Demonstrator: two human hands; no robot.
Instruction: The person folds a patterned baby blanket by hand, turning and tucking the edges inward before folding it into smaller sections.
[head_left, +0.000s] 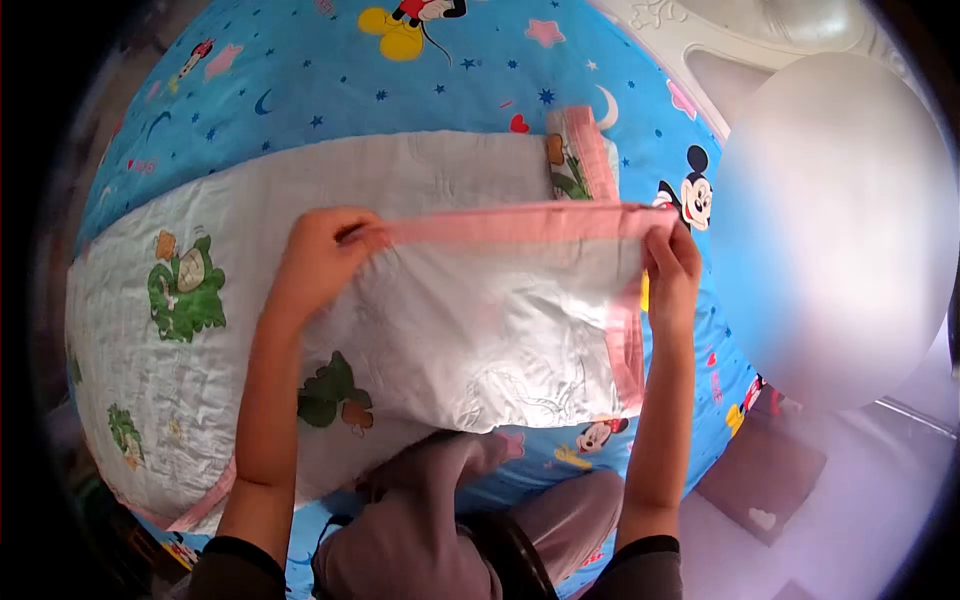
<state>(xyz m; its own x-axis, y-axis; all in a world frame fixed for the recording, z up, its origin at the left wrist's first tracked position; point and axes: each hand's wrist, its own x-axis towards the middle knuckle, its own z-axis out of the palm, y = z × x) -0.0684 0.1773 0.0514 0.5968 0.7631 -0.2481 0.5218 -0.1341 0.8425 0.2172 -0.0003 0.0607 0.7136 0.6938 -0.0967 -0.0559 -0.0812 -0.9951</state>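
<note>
A thin white blanket [480,320] with pink edging and green cartoon animal prints lies partly folded across the bed. My left hand [328,250] pinches its pink border at the middle left. At the border's right corner, my right hand [672,262] grips the fabric between thumb and fingers. The pink edge is stretched nearly straight between both hands, and the lifted panel hangs toward my lap. Behind it, a folded corner with pink trim [590,155] rests on the lower layer.
Under the blanket spreads a blue bedsheet [320,75] with cartoon mice, stars and moons. A white carved bed frame [690,35] stands at upper right. A blurred pale oval [840,230] hides the right side. A brownish mat [765,480] lies on the floor. My legs [420,540] are on the bed.
</note>
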